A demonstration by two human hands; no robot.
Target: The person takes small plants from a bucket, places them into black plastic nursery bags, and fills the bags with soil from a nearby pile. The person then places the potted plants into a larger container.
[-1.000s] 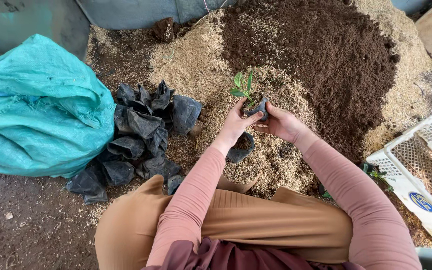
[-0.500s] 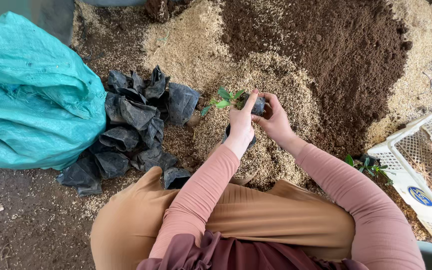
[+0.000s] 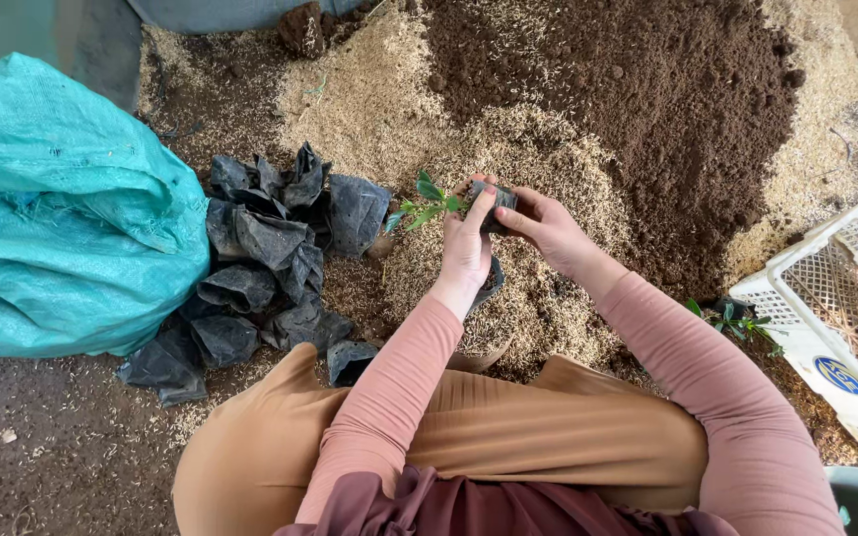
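Seedling (image 3: 423,206) sits in a small black bag (image 3: 494,206), held up between both hands above the pale husk heap (image 3: 538,159); the bag lies tipped on its side, long axis running left to right, with the green leaves pointing out to the person's left and the base toward the right hand (image 3: 546,226). Left hand (image 3: 467,243) stands upright beside the bag's mouth, fingers closed round it, thumb and fingertips pressing near the stem; right hand reaches in from the right, fingers curled shut on the bag's far end, so each hand grips one end and neither is nearer than the other. Both forearms in pink sleeves converge from the lap to this one point; the wrists are bent upward.

Below the hands, another empty black bag (image 3: 489,278) lies on the husks, partly hidden by the left wrist. Further left, a pile of crumpled black bags (image 3: 270,258) rests on the ground; beyond it, touching the pile, a large teal sack (image 3: 62,218). Dark soil (image 3: 667,109) spreads behind and to the right of the husks. At the right edge stands a white crate (image 3: 836,308), with a loose seedling (image 3: 737,320) lying just beside its near corner.
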